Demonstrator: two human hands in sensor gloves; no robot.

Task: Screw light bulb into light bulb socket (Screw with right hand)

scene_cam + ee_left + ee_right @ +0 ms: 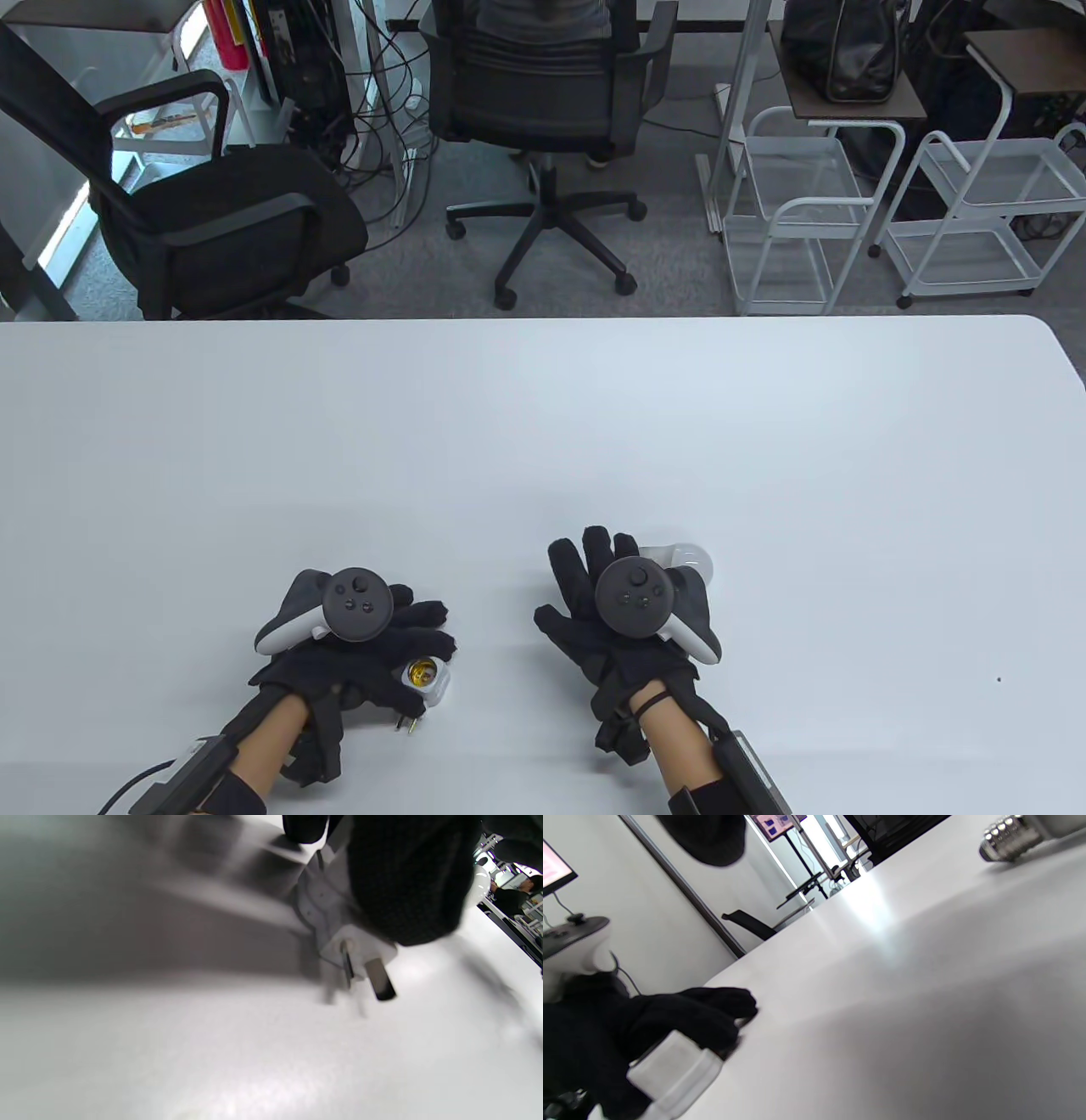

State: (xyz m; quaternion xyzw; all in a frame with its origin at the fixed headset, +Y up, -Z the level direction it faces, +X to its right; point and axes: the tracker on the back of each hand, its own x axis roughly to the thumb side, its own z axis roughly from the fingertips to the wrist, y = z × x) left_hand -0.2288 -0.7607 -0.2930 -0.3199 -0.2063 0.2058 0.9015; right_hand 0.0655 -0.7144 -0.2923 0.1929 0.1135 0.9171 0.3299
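White tabletop fills the lower half of the table view, with two black office chairs and white wire carts on the grey floor beyond it. At the near left, the left hand grips the white light bulb socket, fingers curled over its body; its brass-lined opening faces up and two plug prongs stick out toward the near edge. Only the left wrist view shows those prongs from below (blurred, hanging just above the table). From the right wrist view the socket appears as a white block wrapped in black glove. Further right, the right hand lies flat with fingers spread and holds nothing. The light bulb lies on the table just beyond it, its frosted globe partly hidden behind the tracker; the right wrist view alone reveals its silver threaded base, lying on its side.
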